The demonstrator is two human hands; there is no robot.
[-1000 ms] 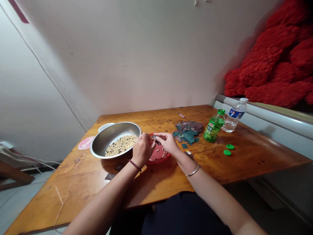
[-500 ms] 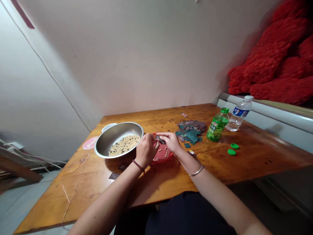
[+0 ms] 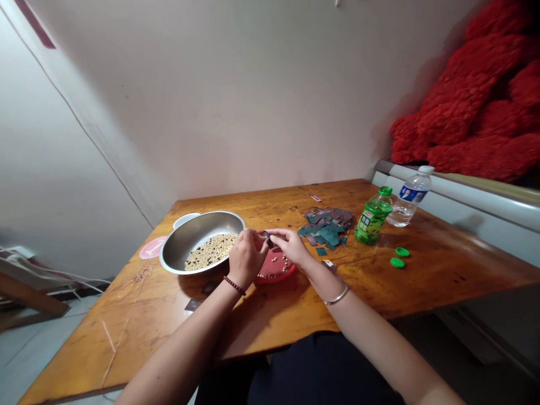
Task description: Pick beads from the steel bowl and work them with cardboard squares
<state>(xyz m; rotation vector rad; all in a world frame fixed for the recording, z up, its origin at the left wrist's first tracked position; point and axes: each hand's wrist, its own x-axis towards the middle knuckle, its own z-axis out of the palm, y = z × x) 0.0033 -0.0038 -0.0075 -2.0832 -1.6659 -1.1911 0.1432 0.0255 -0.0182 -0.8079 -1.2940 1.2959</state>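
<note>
A: Why is the small, dark, flat piece [image 3: 270, 243] above the round, red plastic basket [image 3: 270, 269]?
B: Prob. b/c basket catches dropped bits; both left hand [image 3: 248, 256] & right hand [image 3: 290, 246] pinch it.

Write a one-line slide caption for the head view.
Two hands meet at a small dark piece over a red tray, beside a metal bowl.

On the wooden counter [image 3: 426, 281], a green drink bottle [image 3: 373, 216] stands just beside a clear bottle [image 3: 407, 205] with a blue label, two green lids [image 3: 397, 262] lie near them, a round pink disc [image 3: 152, 248] lies toward the left edge, pale cables [image 3: 50, 272] trail beyond that side, and fluffy red material [image 3: 468, 101] is heaped at the far right.
</note>
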